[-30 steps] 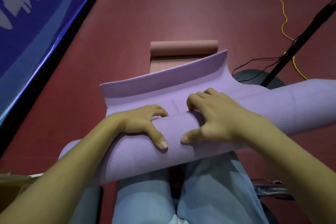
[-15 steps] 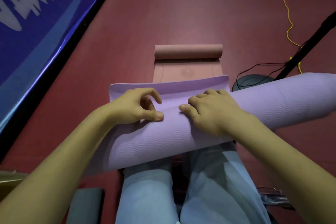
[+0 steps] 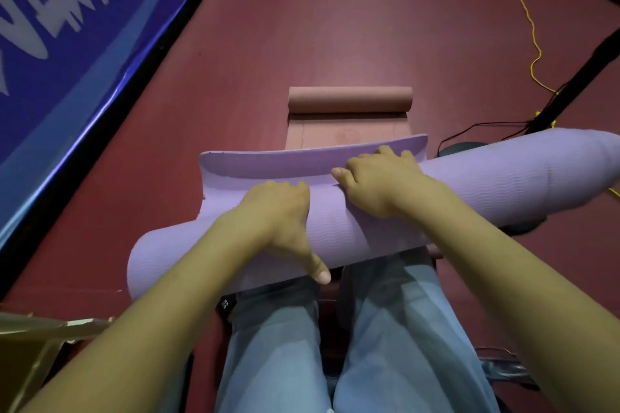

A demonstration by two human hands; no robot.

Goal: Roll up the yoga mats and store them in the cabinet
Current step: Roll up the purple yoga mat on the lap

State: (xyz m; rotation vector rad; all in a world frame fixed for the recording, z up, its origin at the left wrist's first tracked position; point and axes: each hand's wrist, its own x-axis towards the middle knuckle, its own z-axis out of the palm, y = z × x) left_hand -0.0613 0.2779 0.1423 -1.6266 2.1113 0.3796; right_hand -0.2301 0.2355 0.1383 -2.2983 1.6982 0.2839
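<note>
Head view, steeply downward (close) over lap and floor [image 3: 335,27]

We find an indoor sports or exercise hall: dark red sports flooring [image 3: 335,27], a blue printed banner [image 3: 67,27] along its edge, yoga mats [image 3: 349,99] laid out.

- Your surface is the dark red floor [image 3: 335,17], which fills the middle of the view.
- A pink yoga mat [image 3: 349,117] lies flat on it straight ahead of your knees, its far end rolled into a tube, its near end hidden behind the purple roll.
- Along your left, a blue banner with white lettering [image 3: 67,27] meets the floor at a black edge.
- To your right, a yellow cord [image 3: 530,20] and a black cable [image 3: 483,127] trail over the floor.
- A dark round base [image 3: 459,147] sits there too, partly hidden.
</note>
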